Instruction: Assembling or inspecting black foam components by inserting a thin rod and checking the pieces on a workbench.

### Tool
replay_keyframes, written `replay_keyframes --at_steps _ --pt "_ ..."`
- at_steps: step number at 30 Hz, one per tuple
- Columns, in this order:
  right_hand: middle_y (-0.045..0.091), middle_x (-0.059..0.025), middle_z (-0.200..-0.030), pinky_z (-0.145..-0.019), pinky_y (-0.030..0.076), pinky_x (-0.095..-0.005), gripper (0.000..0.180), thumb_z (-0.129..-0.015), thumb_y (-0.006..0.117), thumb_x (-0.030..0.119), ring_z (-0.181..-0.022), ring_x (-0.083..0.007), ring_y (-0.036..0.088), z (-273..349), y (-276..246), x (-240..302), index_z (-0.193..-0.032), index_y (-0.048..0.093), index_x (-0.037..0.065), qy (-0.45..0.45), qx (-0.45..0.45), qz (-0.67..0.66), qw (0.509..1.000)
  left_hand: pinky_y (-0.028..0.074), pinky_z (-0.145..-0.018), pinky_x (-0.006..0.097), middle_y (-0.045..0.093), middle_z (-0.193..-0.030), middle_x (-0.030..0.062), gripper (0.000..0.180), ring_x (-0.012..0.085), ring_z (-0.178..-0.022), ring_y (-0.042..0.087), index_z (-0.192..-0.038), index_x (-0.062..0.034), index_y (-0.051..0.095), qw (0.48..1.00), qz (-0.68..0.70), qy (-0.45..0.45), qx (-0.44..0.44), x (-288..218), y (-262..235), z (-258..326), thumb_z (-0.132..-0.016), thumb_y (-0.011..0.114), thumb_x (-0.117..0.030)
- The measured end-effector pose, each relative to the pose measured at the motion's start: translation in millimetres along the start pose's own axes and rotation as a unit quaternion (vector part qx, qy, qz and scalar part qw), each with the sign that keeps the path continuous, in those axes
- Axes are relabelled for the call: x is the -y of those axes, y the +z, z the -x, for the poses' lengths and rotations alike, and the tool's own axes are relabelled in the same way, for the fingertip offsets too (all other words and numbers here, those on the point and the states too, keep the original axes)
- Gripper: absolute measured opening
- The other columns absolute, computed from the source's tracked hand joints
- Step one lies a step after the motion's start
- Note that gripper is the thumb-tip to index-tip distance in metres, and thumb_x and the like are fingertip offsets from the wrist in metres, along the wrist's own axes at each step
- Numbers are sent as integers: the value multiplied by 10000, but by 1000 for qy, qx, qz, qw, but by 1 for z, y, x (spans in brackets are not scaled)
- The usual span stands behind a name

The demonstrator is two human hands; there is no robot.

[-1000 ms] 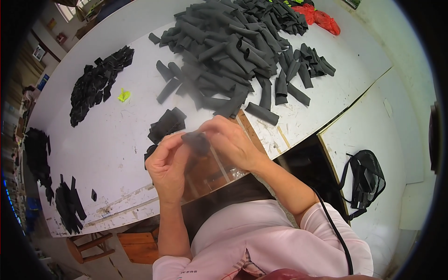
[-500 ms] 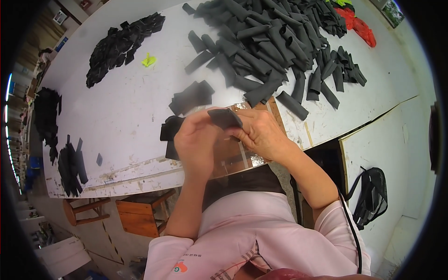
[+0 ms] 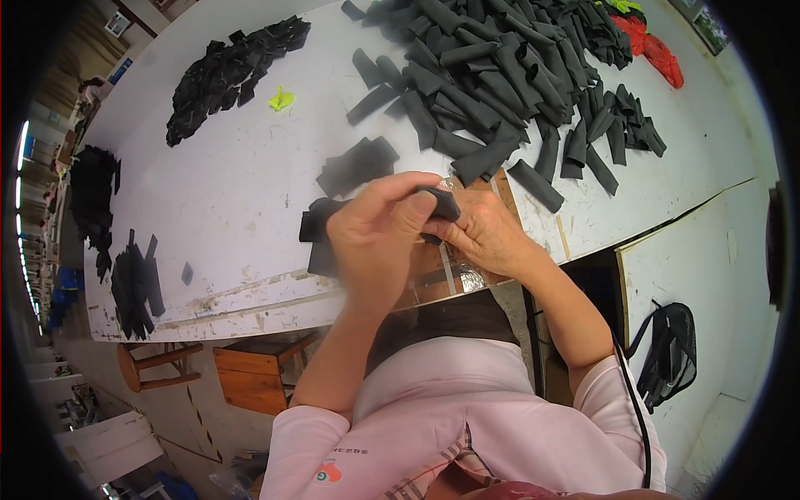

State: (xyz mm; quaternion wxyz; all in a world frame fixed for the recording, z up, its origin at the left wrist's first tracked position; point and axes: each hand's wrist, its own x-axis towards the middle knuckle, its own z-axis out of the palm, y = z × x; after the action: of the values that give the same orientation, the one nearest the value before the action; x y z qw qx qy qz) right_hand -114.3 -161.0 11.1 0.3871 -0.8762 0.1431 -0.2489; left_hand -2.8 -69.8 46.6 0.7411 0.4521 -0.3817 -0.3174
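Note:
Over the front edge of the table, my left hand (image 3: 377,223) and my right hand (image 3: 485,231) meet at a small black fabric piece (image 3: 442,202). My left thumb presses on its upper side, with the fingers bent behind. My right fingers close round its other end and hide part of it. Just beyond my hands lies a short stack of black fabric pieces (image 3: 358,164). More flat black pieces (image 3: 320,223) sit beside my left wrist. Under my right hand is a brown board with clear tape (image 3: 432,273).
A large heap of rolled black pieces (image 3: 492,79) covers the far middle. Flat black piles (image 3: 229,77) lie far left, and black strips (image 3: 136,283) at the left edge. There is a red plastic bag (image 3: 662,62) far right, a yellow-green scrap (image 3: 282,99), and a wooden stool (image 3: 250,379) below the table.
My left hand has come in to the right, and its thumb now presses on the black piece. The piece looks more folded between my hands. The whole view has shifted slightly.

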Motion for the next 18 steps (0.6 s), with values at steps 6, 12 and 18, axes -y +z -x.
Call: replay_keyframes --at_steps 6,12,18 --pt "553 -136 -645 -537 412 -377 242 -757 581 239 -611 -314 536 -16 -22 28 -880 596 31 -41 29 54 997 421 -785 313 573 -910 139 165 197 -846 537 -929 9 541 968 249 22 4 3 -16 -3 -854 503 -133" --pt "543 -136 -616 -495 404 -373 237 -764 578 238 -565 -310 530 -1 5 2 -688 530 19 -26 12 87 996 420 -781 314 575 -910 140 149 205 -835 541 -914 8 545 959 284 -23 -15 11 -19 4 -853 501 -121" --pt "528 -133 -592 -504 407 -379 280 -780 567 244 -559 -315 521 0 -2 13 -627 507 17 -56 -32 84 994 412 -778 287 578 -902 130 140 187 -838 540 -912 18 551 971 240 -11 -12 9 -27 6 -853 498 -98"
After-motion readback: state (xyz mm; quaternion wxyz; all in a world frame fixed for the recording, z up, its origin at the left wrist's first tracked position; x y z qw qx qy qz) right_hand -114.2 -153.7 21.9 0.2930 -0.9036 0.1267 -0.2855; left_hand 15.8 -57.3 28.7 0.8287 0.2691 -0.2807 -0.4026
